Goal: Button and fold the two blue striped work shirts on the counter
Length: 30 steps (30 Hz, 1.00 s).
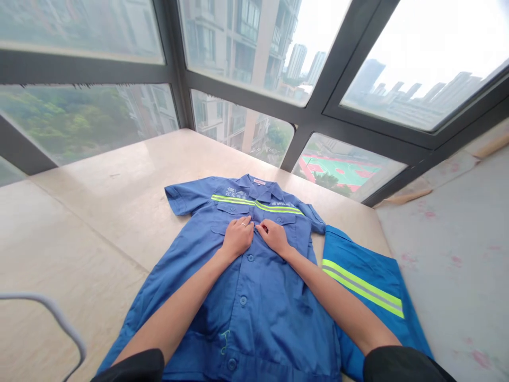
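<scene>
A blue short-sleeved work shirt (274, 297) lies spread out, front up, with its collar toward the windows. Yellow-green reflective stripes cross its chest, and buttons run down the placket. My left hand (238, 236), with a ring on one finger, has its fingers closed on the placket at chest height. Right beside it, my right hand (273, 236) pinches the opposite edge of the same placket. The button between the two hands is hidden by my fingers. Lower down, several buttons show, and a loose yellow-green thread (225, 342) lies near the hem.
A folded blue garment (361, 265) with a reflective stripe lies to the right, against the papered wall (449, 265). A pale cable or tube (59, 318) curves in at the lower left. The beige ledge (99, 223) ends at grey-framed windows (318, 106).
</scene>
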{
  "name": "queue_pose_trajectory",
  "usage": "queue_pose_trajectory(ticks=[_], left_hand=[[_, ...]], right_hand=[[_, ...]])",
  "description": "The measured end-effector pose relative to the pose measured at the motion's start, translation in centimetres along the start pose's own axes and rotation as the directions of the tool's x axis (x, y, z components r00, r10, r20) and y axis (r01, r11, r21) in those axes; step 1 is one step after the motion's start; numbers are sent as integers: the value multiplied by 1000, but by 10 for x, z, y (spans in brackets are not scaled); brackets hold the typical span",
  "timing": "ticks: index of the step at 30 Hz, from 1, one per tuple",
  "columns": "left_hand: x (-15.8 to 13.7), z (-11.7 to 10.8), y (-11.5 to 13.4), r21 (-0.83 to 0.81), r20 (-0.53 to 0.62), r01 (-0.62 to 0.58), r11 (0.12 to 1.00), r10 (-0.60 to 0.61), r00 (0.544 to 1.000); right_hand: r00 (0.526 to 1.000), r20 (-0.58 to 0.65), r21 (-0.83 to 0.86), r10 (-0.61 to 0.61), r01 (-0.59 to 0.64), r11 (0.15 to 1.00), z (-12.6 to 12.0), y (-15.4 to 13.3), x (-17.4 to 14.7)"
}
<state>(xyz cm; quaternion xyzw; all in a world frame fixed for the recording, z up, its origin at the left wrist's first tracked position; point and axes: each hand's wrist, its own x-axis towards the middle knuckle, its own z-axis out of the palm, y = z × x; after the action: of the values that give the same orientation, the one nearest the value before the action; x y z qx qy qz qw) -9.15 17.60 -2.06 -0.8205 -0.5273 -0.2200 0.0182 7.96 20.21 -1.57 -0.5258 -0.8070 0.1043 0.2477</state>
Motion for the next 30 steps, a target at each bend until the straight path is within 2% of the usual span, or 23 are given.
queue_pose_trajectory(ticks=[4, 7, 12, 14, 19, 23, 30], left_hand=[[-10, -3, -4, -3, 126, -43, 999, 43, 991], [-14, -8, -6, -5, 243, -51, 999, 51, 969], [-13, -14, -3, 67, 312, 75, 995, -93, 946], [-13, -15, -3, 81, 338, 108, 991, -129, 932], [-11, -17, -10, 79, 439, 75, 994, -103, 892], [-10, -18, -14, 85, 465, 59, 995, -92, 880], [-10, -24, -11, 74, 479, 73, 995, -100, 872]], right_hand=[[998, 59, -7, 4, -4, 1000, -3, -2, 1], [995, 93, -18, -44, 46, 999, -5, -2, -7], [981, 88, -123, -171, 181, 976, -8, -5, -39], [987, 83, -222, -135, 150, 963, -9, -8, -51], [998, 65, -361, 20, 5, 933, -8, -12, -62], [989, 104, -368, 105, -60, 928, -6, -10, -58], [963, 220, -340, 156, -74, 938, -12, -10, -56]])
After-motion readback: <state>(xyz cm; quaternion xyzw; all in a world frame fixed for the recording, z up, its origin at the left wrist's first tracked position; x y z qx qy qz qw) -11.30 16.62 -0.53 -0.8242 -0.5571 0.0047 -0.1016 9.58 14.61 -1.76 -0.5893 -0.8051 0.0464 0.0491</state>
